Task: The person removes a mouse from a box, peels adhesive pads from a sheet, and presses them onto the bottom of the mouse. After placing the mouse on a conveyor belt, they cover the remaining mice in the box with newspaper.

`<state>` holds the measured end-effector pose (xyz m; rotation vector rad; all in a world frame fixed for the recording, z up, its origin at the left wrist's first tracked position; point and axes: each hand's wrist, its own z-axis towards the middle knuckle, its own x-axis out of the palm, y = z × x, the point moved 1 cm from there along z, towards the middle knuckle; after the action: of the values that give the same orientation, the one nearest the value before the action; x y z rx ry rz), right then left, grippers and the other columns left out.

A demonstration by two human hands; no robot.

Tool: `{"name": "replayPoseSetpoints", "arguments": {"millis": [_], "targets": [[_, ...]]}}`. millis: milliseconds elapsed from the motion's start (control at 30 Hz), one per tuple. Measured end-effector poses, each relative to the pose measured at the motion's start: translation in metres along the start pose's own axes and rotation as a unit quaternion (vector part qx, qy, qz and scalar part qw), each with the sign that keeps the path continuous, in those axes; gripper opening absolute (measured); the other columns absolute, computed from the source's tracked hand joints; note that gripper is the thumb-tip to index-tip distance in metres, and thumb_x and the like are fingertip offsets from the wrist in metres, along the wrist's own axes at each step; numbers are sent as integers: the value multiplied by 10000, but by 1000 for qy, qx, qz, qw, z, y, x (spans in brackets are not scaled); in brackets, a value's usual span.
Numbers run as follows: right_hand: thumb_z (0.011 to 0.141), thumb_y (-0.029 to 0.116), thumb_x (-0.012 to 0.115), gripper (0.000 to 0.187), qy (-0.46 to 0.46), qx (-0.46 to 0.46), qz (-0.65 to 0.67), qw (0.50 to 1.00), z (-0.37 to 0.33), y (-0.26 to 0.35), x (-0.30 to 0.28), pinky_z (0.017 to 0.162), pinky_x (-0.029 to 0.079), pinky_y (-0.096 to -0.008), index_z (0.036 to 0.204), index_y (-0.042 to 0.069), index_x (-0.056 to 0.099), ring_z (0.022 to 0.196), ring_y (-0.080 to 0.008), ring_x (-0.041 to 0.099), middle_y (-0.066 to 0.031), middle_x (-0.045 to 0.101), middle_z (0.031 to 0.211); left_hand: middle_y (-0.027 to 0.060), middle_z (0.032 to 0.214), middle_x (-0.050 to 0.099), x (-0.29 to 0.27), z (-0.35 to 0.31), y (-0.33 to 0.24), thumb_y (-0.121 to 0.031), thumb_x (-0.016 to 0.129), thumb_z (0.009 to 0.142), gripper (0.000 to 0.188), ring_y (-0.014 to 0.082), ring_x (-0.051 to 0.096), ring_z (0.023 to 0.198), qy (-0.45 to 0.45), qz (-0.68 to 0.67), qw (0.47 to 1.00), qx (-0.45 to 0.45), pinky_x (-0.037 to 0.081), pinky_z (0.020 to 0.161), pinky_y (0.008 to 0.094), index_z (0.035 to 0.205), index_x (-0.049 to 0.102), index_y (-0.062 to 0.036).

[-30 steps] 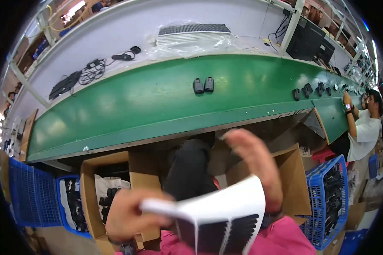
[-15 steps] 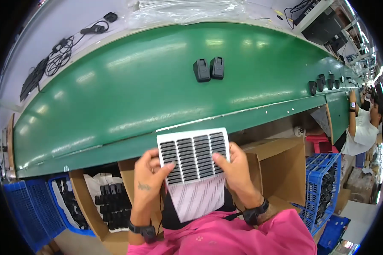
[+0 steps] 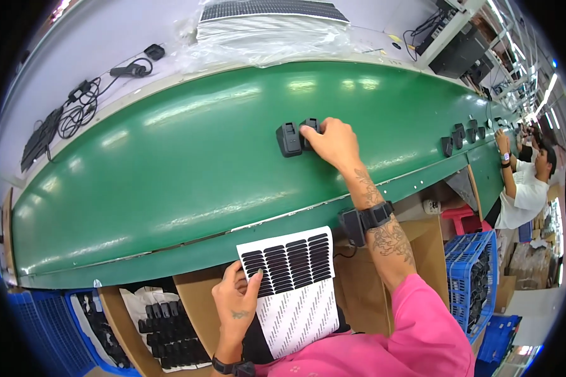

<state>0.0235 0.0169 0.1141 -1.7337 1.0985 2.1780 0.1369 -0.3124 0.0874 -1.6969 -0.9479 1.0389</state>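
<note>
My left hand pinches the left edge of a white backing sheet, its thumb on top. Several columns of narrow black stickers cover the sheet's upper part; its lower part bears slanted grey marks and rests against my lap. My right hand reaches over the green table, thumb and fingers closed round a black plastic block shaped like a charger. Just left of it stands a matching black block, upright on the tabletop.
The green table curves across the view. Stacked sticker sheets in plastic lie behind it, cables at far left. Below the edge are cardboard boxes and a blue crate. Farther right, a co-worker stands near more black blocks.
My right hand has let go of the sheet and moved up and forward onto the right-hand black block. My left hand keeps the sheet, now lower in view.
</note>
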Motion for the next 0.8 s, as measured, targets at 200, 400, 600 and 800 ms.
{"name": "replayPoseSetpoints", "arguments": {"millis": [200,400,600,800], "targets": [[876,409,555,452,17,22,167,986,-5,-35,-16,684,513,-437,855,-29,663,743,-333,664,-183,694,845,94,810,675,-18,-6,3,-59,655,867,255,111,628,722,-75,27,996,36,517,665,241,1074,593,77],[967,358,413,515,214,182,751,597,-144,9,-49,674,493,-325,1238,-65,528,815,-219,627,-131,638,1017,82,815,638,-35,-30,1,-87,686,832,246,155,608,736,-179,76,963,186,503,678,264,1030,608,36],[957,270,543,414,475,96,584,651,-281,8,-43,666,478,-257,1195,-66,579,790,-114,597,-99,660,923,250,1283,532,6,-52,-29,-222,777,755,774,299,533,1201,190,-270,929,168,413,1017,396,1350,379,74],[795,-41,682,212,-15,-80,299,951,-279,6,-12,595,472,-246,1006,-30,659,682,-127,582,-81,607,817,145,1001,597,10,-45,0,-78,638,862,616,253,657,901,86,-371,925,7,551,772,384,1373,299,-26]]}}
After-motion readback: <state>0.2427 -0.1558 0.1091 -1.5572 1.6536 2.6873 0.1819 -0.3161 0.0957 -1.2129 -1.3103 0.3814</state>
